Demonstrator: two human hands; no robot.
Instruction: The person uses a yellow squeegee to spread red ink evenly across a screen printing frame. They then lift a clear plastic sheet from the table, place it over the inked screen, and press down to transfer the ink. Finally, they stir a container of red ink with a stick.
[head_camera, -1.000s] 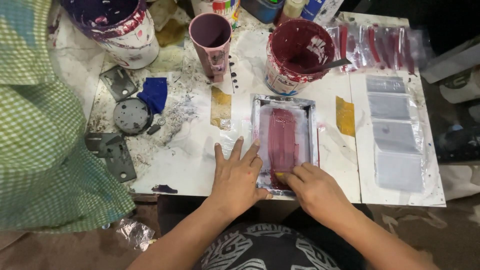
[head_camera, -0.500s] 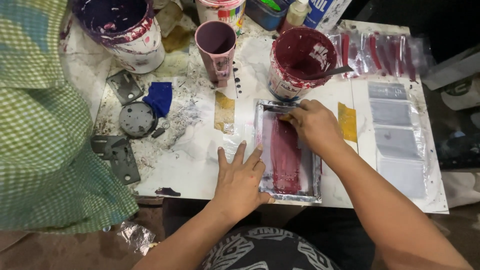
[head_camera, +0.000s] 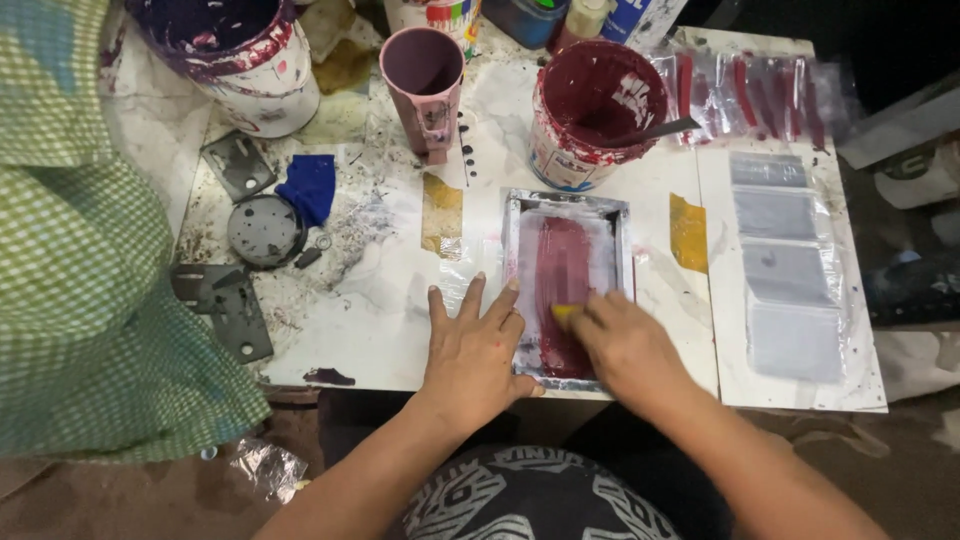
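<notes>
A small metal-framed printing screen (head_camera: 568, 205) lies flat on the white table, its mesh smeared with dark red ink. My left hand (head_camera: 474, 343) presses flat, fingers spread, on the table and the frame's near left edge. My right hand (head_camera: 625, 345) is closed on a small yellow squeegee (head_camera: 563, 312), which rests on the mesh near the frame's front end. A tub of dark red ink (head_camera: 590, 110) with a stirring stick in it stands just behind the frame.
A sheet of grey blank pieces (head_camera: 785, 270) lies to the right, red printed strips (head_camera: 755, 95) behind it. A pink cup (head_camera: 425, 85), a big purple-stained bucket (head_camera: 235, 55), a blue rag (head_camera: 308, 187) and metal parts (head_camera: 262, 230) sit left. Green checked cloth (head_camera: 90, 260) fills the left side.
My right hand has pulled the squeegee from the far end of the screen back toward me, to the near end. My left hand has stayed on the frame's left edge.
</notes>
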